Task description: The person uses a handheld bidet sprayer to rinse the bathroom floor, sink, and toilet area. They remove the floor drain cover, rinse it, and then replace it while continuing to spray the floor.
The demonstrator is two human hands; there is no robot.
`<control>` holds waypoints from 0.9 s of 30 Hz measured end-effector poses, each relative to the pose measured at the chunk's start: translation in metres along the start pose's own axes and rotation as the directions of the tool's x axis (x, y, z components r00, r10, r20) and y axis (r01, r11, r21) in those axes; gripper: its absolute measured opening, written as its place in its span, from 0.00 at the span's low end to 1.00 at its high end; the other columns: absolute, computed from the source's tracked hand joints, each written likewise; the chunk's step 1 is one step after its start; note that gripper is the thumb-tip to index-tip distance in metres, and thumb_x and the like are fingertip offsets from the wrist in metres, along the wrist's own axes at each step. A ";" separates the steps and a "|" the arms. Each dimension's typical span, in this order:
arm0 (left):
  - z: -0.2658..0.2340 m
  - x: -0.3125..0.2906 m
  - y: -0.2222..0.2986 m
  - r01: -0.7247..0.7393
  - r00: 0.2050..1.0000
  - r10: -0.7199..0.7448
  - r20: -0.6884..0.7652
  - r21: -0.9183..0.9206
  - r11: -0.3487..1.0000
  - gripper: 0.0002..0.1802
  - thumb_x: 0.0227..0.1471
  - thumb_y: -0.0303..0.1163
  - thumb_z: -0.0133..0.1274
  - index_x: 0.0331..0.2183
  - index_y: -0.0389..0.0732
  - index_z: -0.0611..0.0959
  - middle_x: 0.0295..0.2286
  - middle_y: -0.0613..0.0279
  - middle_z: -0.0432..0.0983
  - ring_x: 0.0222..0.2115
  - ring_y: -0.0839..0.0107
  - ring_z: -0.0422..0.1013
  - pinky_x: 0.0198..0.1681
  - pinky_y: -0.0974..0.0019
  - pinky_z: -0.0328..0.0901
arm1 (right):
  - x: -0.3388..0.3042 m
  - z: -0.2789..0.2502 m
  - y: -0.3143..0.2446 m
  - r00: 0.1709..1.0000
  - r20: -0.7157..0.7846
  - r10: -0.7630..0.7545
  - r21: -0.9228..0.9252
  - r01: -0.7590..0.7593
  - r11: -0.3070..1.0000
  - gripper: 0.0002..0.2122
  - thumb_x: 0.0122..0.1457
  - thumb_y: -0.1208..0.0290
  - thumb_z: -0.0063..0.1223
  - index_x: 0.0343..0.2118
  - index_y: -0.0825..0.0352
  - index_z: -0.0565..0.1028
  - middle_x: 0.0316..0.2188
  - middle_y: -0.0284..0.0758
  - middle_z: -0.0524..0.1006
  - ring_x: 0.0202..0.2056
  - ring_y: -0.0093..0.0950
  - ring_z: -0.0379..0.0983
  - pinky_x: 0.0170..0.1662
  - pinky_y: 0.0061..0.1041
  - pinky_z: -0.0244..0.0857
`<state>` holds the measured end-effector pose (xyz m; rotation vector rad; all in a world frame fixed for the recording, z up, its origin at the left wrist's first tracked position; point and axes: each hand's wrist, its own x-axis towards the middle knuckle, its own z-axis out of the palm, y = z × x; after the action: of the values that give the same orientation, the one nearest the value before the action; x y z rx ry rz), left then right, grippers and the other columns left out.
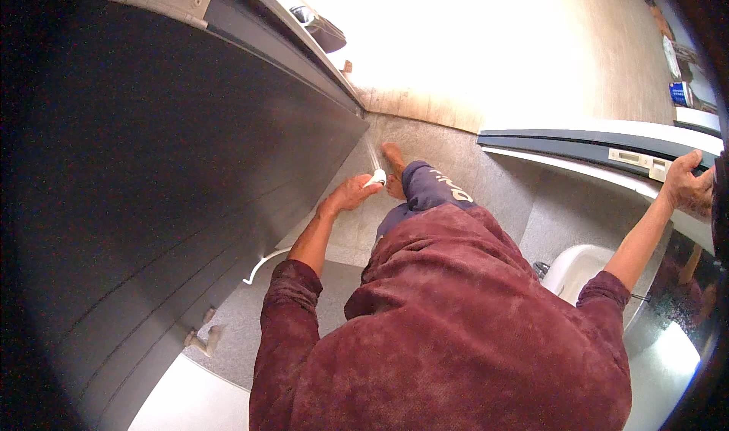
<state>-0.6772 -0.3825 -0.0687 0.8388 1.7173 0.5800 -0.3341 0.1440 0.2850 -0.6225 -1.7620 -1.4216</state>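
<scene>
My left hand (351, 195) is closed around a small white spray head (377, 177). Thin streams of water leave it toward the floor beside my bare foot (392, 157). A white hose (260, 268) shows behind my left forearm, along the dark door. Out at the right, my right hand (688, 183) grips the door frame (562, 144) near its pale strike plate (636, 157). The thumb lies on the frame's face, and the other fingers are partly hidden at its edge.
A large dark door (190, 150) stands at the left. Ahead, a threshold (421, 109) leads to a brightly lit floor. A white basin (575, 270) is under my right arm, with a mirror (687, 279) beside it. A white rounded fixture (194, 401) lies at lower left.
</scene>
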 end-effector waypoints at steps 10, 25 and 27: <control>0.000 0.006 -0.007 0.012 1.000 -0.012 -0.021 -0.015 1.000 0.29 0.52 0.57 0.41 0.31 0.36 0.74 0.25 0.52 0.70 0.28 0.58 0.67 0.33 0.59 0.61 | 0.032 -0.056 -0.064 0.788 0.465 0.403 -0.687 0.034 0.726 0.23 0.59 0.52 0.34 0.46 0.67 0.69 0.51 0.48 0.63 0.53 0.56 0.51 0.51 0.53 0.48; 0.015 0.027 -0.007 -0.165 0.979 0.187 0.085 -0.215 0.963 0.20 0.55 0.50 0.43 0.27 0.42 0.72 0.18 0.70 0.62 0.18 0.78 0.58 0.19 0.70 0.55 | -0.011 0.000 0.016 0.999 0.026 -0.043 -0.387 0.050 0.921 0.17 0.43 0.56 0.53 0.34 0.58 0.79 0.36 0.40 0.67 0.41 0.35 0.58 0.45 0.42 0.46; 0.014 0.030 -0.012 -0.235 0.965 0.253 0.071 -0.194 0.952 0.20 0.55 0.49 0.43 0.27 0.41 0.71 0.17 0.71 0.61 0.17 0.78 0.58 0.19 0.70 0.55 | -0.008 0.001 0.016 0.999 0.004 -0.054 -0.390 0.051 0.919 0.16 0.43 0.56 0.52 0.33 0.59 0.80 0.34 0.40 0.67 0.40 0.35 0.59 0.44 0.42 0.45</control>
<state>-0.6721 -0.3673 -0.0999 0.9371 1.4580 0.8399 -0.3171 0.1501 0.2880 -0.7784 -1.5052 -1.8323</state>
